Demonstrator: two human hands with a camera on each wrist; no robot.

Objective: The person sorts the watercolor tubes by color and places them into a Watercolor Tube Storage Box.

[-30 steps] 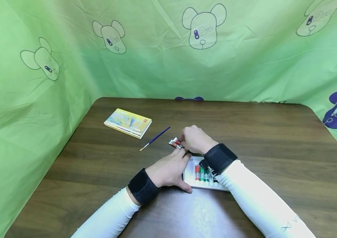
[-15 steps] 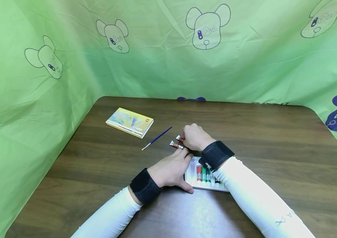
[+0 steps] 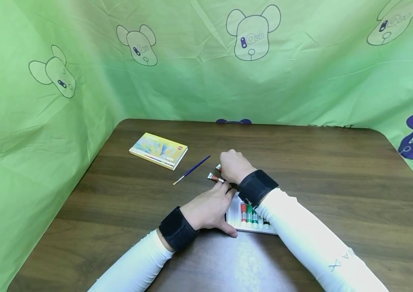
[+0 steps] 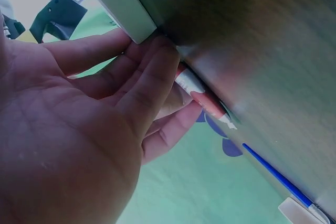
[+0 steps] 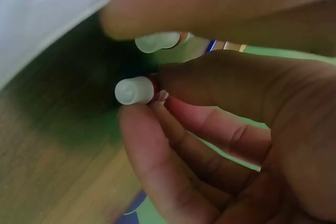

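Observation:
A white tray (image 3: 233, 217) with several paint tubes (image 3: 249, 215) lies in front of me, partly under my right forearm. My left hand (image 3: 208, 207) rests along its left side, thumb at the front corner and fingers near the back corner. Beside those fingertips a reddish-brown paint tube (image 3: 215, 177) lies on the table. My right hand (image 3: 236, 166), just beyond the tray, pinches a red paint tube (image 5: 135, 91) between thumb and finger close to its white cap. In the head view that hand covers most of the tube.
A blue paintbrush (image 3: 191, 170) lies diagonally left of the tubes. Farther back on the left is a flat yellow box (image 3: 159, 151). The brown wooden table (image 3: 319, 158) ends against a green printed cloth (image 3: 184, 89) at the back and sides.
The two reddish tubes lay side by side; the right hand has drawn one slightly back, away from the other, and now covers more of it. The left hand has kept its place.

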